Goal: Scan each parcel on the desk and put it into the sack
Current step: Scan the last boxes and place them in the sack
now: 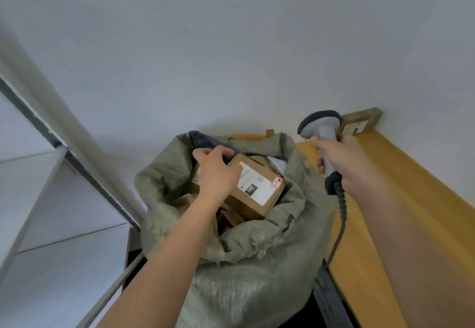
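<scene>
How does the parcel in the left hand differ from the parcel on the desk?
The labelled parcel is held by the left hand over the open sack, label up. The far parcel lies on the desk against the wall, untouched. Both are brown cardboard with white labels.

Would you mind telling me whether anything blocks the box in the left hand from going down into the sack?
Nothing visible does. The left hand holds the box right over the sack mouth, which gapes open; only other parcels lie below it inside.
</scene>
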The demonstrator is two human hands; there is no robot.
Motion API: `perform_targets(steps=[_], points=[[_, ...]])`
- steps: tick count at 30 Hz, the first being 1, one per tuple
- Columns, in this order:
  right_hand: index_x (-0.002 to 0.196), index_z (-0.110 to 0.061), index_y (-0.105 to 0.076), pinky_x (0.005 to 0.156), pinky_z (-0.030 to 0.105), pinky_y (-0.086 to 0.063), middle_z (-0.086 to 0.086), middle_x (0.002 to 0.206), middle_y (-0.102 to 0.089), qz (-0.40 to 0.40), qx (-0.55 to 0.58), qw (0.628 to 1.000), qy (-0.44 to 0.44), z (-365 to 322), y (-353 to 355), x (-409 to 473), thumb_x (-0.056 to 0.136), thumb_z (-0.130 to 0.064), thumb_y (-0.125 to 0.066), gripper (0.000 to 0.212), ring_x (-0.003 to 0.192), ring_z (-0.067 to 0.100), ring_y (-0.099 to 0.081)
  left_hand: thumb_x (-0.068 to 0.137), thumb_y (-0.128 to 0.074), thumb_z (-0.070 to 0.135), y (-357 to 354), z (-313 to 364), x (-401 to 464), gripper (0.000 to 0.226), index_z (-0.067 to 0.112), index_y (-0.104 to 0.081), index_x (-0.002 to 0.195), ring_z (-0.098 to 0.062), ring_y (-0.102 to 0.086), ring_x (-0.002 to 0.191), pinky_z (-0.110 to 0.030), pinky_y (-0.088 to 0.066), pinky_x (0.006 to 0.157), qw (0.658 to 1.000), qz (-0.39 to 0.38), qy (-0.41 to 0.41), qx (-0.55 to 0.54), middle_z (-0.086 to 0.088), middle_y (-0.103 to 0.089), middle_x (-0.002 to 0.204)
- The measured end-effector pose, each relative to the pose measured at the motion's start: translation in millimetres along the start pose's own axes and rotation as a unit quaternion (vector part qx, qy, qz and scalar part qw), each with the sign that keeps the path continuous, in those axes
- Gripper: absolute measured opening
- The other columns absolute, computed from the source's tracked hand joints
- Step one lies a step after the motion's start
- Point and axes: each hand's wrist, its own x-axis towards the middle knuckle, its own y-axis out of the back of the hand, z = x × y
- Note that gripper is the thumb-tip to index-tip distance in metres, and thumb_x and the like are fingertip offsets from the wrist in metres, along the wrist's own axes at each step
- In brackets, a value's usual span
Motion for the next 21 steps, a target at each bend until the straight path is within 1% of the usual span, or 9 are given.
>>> perform_targets(steps=[4,6,9,12,15,16,18,19,21], points=[[0.125,-0.01,-0.053,0.051,0.027,-0.046,0.005,0.091,-0.055,0.071,0.036,0.997,-0.01,0.7,69.3,31.8,0.094,-0.026,-0.065,0.036,0.058,0.015,-0.054,0.09,-0.058,0.009,-70.1,43.3,21.1,0.02,0.016,-0.06,0.109,-0.001,-0.045,0.075,-0.008,-0.039,0.055,0.997,-0.059,-0.05,-0.012,-0.002,-0.025,0.125],[0.124,-0.009,-0.053,0.052,0.028,-0.045,0.005,0.091,-0.055,0.107,0.049,0.993,-0.014,4.3,104.7,52.4,0.094,-0.026,-0.065,0.036,0.06,0.016,-0.054,0.09,-0.058,0.01,-109.8,62.9,34.0,0.018,0.016,-0.06,0.108,-0.006,-0.045,0.082,-0.009,-0.037,0.058,0.993,-0.096,-0.068,-0.014,-0.002,-0.027,0.123],[0.124,-0.007,-0.052,0.052,0.028,-0.045,0.006,0.095,-0.054,0.142,0.062,0.988,-0.019,13.6,153.0,88.4,0.095,-0.026,-0.064,0.037,0.061,0.016,-0.054,0.09,-0.058,0.011,-174.4,88.4,55.5,0.019,0.014,-0.061,0.108,-0.001,-0.045,0.087,-0.005,-0.037,0.061,0.985,-0.149,-0.093,-0.004,-0.002,-0.027,0.121],[0.12,-0.008,-0.053,0.052,0.029,-0.045,0.007,0.094,-0.054,0.158,0.075,0.984,-0.029,21.6,194.8,135.5,0.095,-0.025,-0.064,0.032,0.061,0.016,-0.054,0.091,-0.059,0.012,-244.9,110.4,81.3,0.02,0.015,-0.061,0.11,-0.007,-0.051,0.075,-0.01,-0.039,0.059,0.979,-0.182,-0.088,0.025,-0.002,-0.029,0.122],[0.118,-0.009,-0.053,0.057,0.034,-0.046,0.007,0.084,-0.054,0.163,0.076,0.983,-0.034,29.9,229.4,187.0,0.095,-0.027,-0.064,0.031,0.061,0.019,-0.054,0.093,-0.059,0.016,-317.8,130.4,112.8,0.023,0.016,-0.058,0.115,-0.006,-0.051,0.066,-0.01,-0.038,0.049,0.969,-0.224,-0.072,0.072,-0.002,-0.032,0.127],[0.117,-0.01,-0.053,0.06,0.035,-0.045,0.007,0.08,-0.055,0.163,0.076,0.983,-0.035,33.7,239.0,204.7,0.095,-0.029,-0.064,0.031,0.062,0.02,-0.054,0.093,-0.059,0.017,-343.1,135.7,125.2,0.026,0.017,-0.056,0.119,-0.006,-0.051,0.067,-0.011,-0.04,0.052,0.965,-0.238,-0.073,0.084,-0.003,-0.033,0.13],[0.115,-0.013,-0.053,0.064,0.038,-0.045,0.007,0.072,-0.056,0.159,0.071,0.984,-0.04,43.1,255.3,241.1,0.094,-0.032,-0.064,0.03,0.062,0.022,-0.054,0.094,-0.058,0.018,-391.7,145.7,152.5,0.037,0.016,-0.05,0.13,-0.001,-0.049,0.074,-0.017,-0.043,0.067,0.956,-0.258,-0.083,0.112,-0.004,-0.035,0.138],[0.114,-0.014,-0.053,0.064,0.038,-0.045,0.007,0.07,-0.056,0.156,0.068,0.985,-0.041,48.9,261.9,260.6,0.094,-0.033,-0.064,0.029,0.062,0.022,-0.054,0.095,-0.058,0.018,-415.1,150.0,167.8,0.043,0.014,-0.046,0.136,-0.003,-0.05,0.084,-0.018,-0.04,0.075,0.952,-0.262,-0.094,0.127,-0.004,-0.036,0.14],[0.112,-0.016,-0.053,0.062,0.038,-0.046,0.006,0.066,-0.057,0.148,0.058,0.986,-0.041,63.2,273.3,297.1,0.095,-0.034,-0.063,0.027,0.06,0.021,-0.055,0.094,-0.056,0.015,-460.8,155.9,198.1,0.052,0.008,-0.038,0.142,-0.015,-0.05,0.114,-0.02,-0.036,0.087,0.945,-0.264,-0.118,0.154,-0.008,-0.038,0.142]])
